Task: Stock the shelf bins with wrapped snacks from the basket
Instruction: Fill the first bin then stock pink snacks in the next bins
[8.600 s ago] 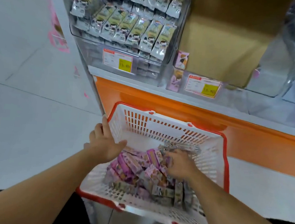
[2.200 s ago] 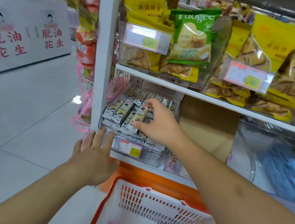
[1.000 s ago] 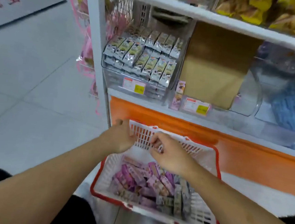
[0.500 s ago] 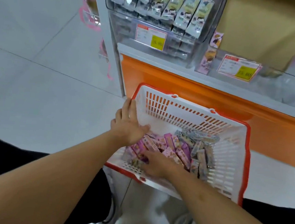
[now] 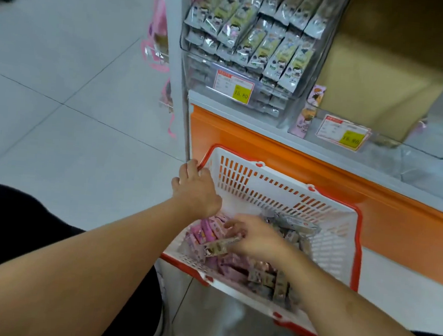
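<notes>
A white basket with a red rim sits on the floor in front of the shelf. Several pink and grey wrapped snacks lie heaped in its near half. My left hand grips the basket's left rim near the far corner. My right hand is down in the basket and pinches a grey-green wrapped snack bar, lifted slightly above the pile. Above, a clear shelf bin holds rows of matching grey-green bars.
A second clear bin to the right holds a cardboard box and a few pink packets. An orange base panel runs under the shelf. Tiled floor lies to the left; pink items hang off the shelf end.
My right hand moved from the near-left of the pile toward the middle and now holds a grey-green bar. My left hand shifted along the basket's left rim. The view tilted up a little.
</notes>
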Demonstrator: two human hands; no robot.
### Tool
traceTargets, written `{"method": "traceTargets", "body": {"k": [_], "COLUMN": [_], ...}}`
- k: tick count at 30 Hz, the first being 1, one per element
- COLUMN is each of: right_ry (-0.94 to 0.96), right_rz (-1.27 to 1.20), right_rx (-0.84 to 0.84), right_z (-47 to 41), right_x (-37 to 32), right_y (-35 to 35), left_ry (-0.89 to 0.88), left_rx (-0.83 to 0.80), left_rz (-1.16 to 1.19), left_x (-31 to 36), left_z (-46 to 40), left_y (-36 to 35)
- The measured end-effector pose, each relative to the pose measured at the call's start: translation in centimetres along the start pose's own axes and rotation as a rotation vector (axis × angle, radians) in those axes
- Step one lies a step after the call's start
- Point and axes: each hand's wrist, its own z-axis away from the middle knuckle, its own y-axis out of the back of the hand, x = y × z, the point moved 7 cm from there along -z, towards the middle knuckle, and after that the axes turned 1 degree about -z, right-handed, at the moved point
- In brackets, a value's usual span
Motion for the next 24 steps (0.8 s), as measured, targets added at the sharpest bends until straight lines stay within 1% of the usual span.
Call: {"method": "traceTargets", "body": {"k": [2, 5, 8, 9, 10, 12, 13, 15, 17, 19, 20, 22, 24], "right_ry": [0.029, 0.124, 0.26, 0.293, 0.322, 0.383, 0.415, 0.492, 0.571, 0.612, 0.609, 0.59, 0.585], "right_rz": [-0.039, -0.071, -0.081, -0.094, -0.112, -0.154, -0.172, -0.138, 0.057, 0.236, 0.279, 0.275, 0.204], "right_rx": [0.049, 0.13, 0.191, 0.213, 0.246, 0.342, 0.411, 0.565, 0.664, 0.67, 0.671, 0.699, 0.723], "right_z": [2.1, 5.9, 9.5, 10.5, 11.3, 12.6, 13.4, 14.8, 16.0, 16.2, 16.0, 15.6, 15.3], "right_x": [-2.0, -5.4, -9.1, -10.1, -10.8, -11.9, -12.5, -13.5, -15.1, -16.5, -16.9, -17.3, -17.3], "right_y": [3.9, 10.0, 14.7, 15.8, 16.7, 17.8, 18.1, 18.6, 18.5, 17.8, 17.5, 17.4, 17.7], "left_ry": [-0.058, -0.259, -0.367, -0.417, -0.471, -0.54, -0.542, -0.473, -0.405, -0.357, -0.348, -0.342, -0.334], "left_rx": [-0.065, -0.201, -0.342, -0.377, -0.39, -0.388, -0.383, -0.345, -0.3, -0.254, -0.241, -0.228, -0.214], "left_rz": [0.063, 0.255, 0.475, 0.5, 0.478, 0.484, 0.547, 0.74, 0.926, 1.035, 1.074, 1.124, 1.136], "left_x": [1.5, 4.6, 7.5, 8.5, 9.3, 10.3, 10.5, 10.1, 9.6, 9.5, 9.5, 9.7, 9.6], "left_z": [0.2, 1.0, 3.8, 5.0, 6.1, 7.3, 7.4, 7.0, 6.4, 5.8, 5.5, 4.9, 4.4], "left_y": [1.9, 5.0, 8.7, 9.9, 11.0, 12.8, 13.5, 14.5, 14.9, 15.2, 15.3, 15.4, 15.6]}}
